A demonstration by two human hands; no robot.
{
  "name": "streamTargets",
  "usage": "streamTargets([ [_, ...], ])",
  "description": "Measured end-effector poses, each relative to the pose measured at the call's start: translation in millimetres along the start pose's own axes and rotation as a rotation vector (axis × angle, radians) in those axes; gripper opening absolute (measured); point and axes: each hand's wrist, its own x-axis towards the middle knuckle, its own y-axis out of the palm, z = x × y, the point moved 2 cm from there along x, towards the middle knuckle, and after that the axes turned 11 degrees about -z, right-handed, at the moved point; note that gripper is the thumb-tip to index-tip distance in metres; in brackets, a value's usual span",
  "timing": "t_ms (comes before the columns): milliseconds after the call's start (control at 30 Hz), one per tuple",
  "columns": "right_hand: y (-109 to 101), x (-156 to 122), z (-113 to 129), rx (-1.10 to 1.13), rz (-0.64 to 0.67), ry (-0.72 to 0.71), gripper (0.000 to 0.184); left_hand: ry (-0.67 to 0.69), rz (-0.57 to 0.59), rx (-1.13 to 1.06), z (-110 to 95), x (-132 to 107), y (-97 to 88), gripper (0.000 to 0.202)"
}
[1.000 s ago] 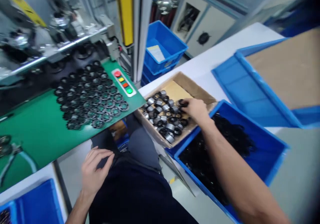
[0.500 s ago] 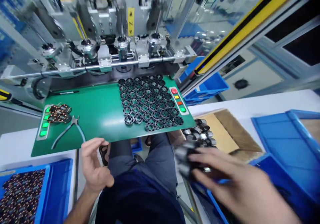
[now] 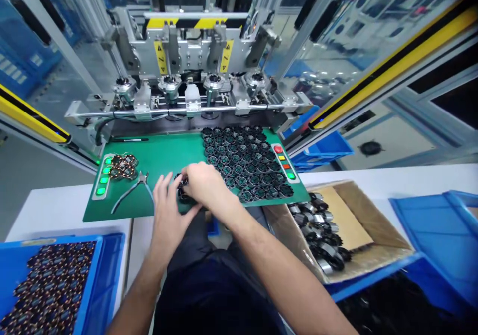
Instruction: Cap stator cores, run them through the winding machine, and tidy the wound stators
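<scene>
– OK, what's in hand?
– One black piece (image 3: 182,193), between the left hand (image 3: 169,216) and the right hand (image 3: 205,182), at the front edge of the green tabletop (image 3: 172,148). Mostly covered. Can't tell if it's one ring or several, or whether it touches the surface.
– Fingers?
– Right: bent down, pinching the piece, tips partly hidden. Left: curved round its left side, thumb spread away below; can't tell how tight.
– Counts?
– Pliers (image 3: 142,179): one pair, one handle end lost behind the left hand. Pen (image 3: 129,140): one, back left. Green lights (image 3: 103,179): four, left panel. Buttons (image 3: 286,166): four, right panel. Machine heads (image 3: 212,83): four across the back.
– Black rings (image 3: 242,165)?
– Big block right of the hands. Front row reads four; the rest overlap, and the right wrist may cover some. No clean total.
– Copper coils (image 3: 125,167)?
– Small cluster beside the left lights, overlapping, no firm count. Many more in one blue bin (image 3: 11,268), lower left, cut off at the frame edge.
– Right side?
– One cardboard box (image 3: 388,238), metal rings (image 3: 317,220) piled inside, uncountable. Below it, dark bits (image 3: 403,297), cut off, shapes unreadable.
</scene>
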Motion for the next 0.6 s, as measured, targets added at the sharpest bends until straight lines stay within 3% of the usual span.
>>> streamTargets([
  [100, -23, -35, -30, 0.117, -0.075, 0.023, 0.03, 0.095, 0.079, 0.009, 6, 20, 21.5, 0.08],
  [200, -40, -92, -72, 0.511, -0.126, 0.072, 0.025, 0.163, 0.239, 0.002, 13, 36, 37.7, 0.084],
  [267, -40, -134, -101, 0.619, -0.1, 0.121, 0.03, 0.164, 0.311, -0.007, 17, 42, 43.6, 0.089],
  [433, -6, -222, -167, 0.605, -0.077, 0.283, 0.035, 0.15, 0.331, 0.039, 21, 36, 40.1, 0.093],
  [600, 35, -269, -206, 0.682, -0.027, 0.362, 0.037, 0.193, 0.296, 0.034, 25, 27, 35.8, 0.089],
])
